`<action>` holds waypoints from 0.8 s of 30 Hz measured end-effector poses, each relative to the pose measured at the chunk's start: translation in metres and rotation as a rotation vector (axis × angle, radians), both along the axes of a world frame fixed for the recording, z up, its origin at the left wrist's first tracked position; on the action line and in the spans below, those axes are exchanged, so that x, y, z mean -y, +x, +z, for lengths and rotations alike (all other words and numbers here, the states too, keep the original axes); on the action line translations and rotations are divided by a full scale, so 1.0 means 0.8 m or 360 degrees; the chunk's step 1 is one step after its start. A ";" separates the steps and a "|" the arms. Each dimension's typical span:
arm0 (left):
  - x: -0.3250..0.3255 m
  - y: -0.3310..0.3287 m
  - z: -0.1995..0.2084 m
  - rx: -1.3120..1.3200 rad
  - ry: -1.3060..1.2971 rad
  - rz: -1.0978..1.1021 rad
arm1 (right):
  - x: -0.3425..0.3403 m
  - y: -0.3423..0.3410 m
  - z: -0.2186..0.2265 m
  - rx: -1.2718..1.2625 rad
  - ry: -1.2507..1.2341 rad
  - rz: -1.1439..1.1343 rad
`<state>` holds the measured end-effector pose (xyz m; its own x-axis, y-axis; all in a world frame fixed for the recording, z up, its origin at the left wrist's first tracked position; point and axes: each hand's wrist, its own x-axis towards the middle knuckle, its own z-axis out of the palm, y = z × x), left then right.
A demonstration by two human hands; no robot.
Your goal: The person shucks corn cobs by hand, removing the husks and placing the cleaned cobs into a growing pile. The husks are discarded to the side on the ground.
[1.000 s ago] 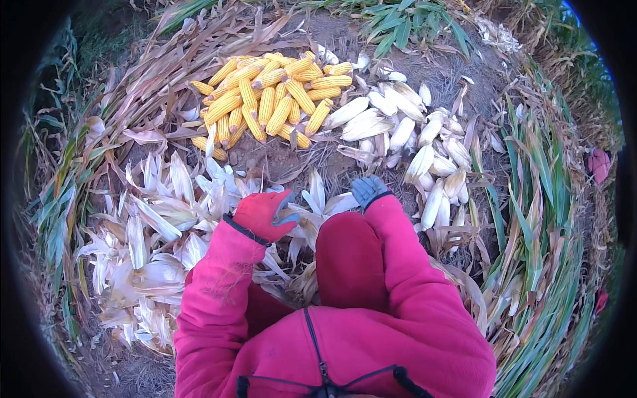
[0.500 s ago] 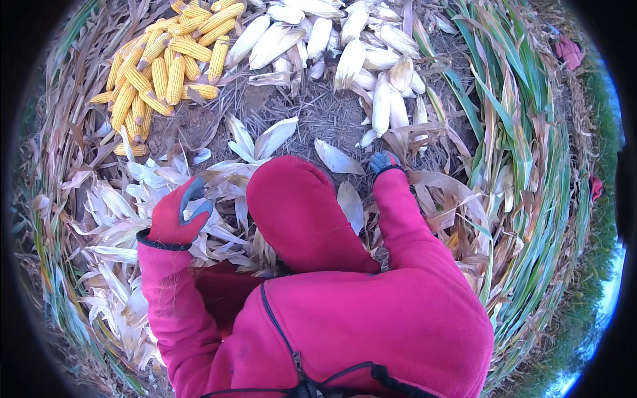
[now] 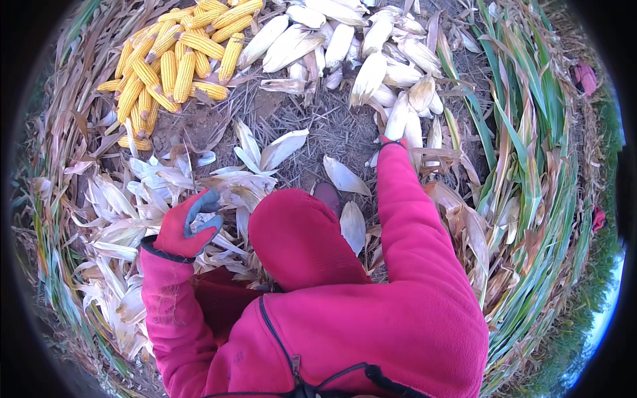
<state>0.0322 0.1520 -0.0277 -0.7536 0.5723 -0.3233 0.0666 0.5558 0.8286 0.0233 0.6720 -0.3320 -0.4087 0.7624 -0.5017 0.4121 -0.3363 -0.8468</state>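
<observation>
My left hand (image 3: 189, 225), in a red and grey work glove, hovers over loose pale husks (image 3: 126, 199). Its thumb and fingers are curved apart with nothing between them. The right arm stretches forward, and my right hand (image 3: 393, 141) is at the near end of an unhusked corn ear (image 3: 397, 118) at the edge of the pile of ears in husks (image 3: 368, 78). Only the back of that red glove shows; its fingers are hidden, so their grip cannot be made out. Husked yellow cobs (image 3: 169, 74) lie heaped at the far left.
Green and dry corn stalks (image 3: 524, 146) lie in a thick band on the right, with more stalks (image 3: 60, 219) along the left. Single husk leaves (image 3: 345, 176) are on the soil in front of my bent knee (image 3: 302, 239). A shoe tip (image 3: 327, 197) shows beyond the knee.
My right hand has moved forward from the ground to the end of an unhusked ear. The left hand has shifted only slightly and stays open.
</observation>
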 end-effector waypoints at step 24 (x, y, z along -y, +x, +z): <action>0.042 0.009 0.089 0.0155 0.1624 0.0815 | 0.398 -0.010 0.465 -0.0741 -0.0990 0.2692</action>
